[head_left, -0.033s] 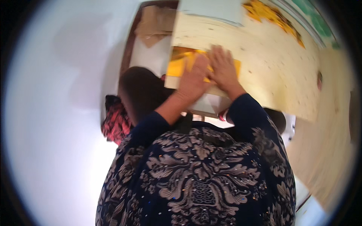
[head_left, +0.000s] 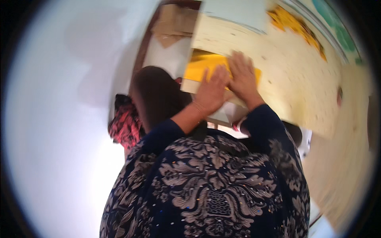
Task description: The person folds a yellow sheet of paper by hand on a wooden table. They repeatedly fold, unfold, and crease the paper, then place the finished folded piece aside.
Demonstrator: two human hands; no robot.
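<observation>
Change: nothing has moved since the earlier frame.
Left hand (head_left: 210,92): grip flat, fingers apart, on yellow sheet (head_left: 202,65).
Right hand (head_left: 243,75): likewise flat beside it.
Sheet: under both palms, on pale surface (head_left: 293,79).

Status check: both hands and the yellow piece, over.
Left hand and right hand flat, palms down on yellow sheet. Sheet lies on pale wooden board. Nothing seen on top of it but the hands.

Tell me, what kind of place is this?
Probably a small workshop or craft room: both hands, left hand and right hand, press flat on yellow sheet material on a pale wooden worktable.
</observation>
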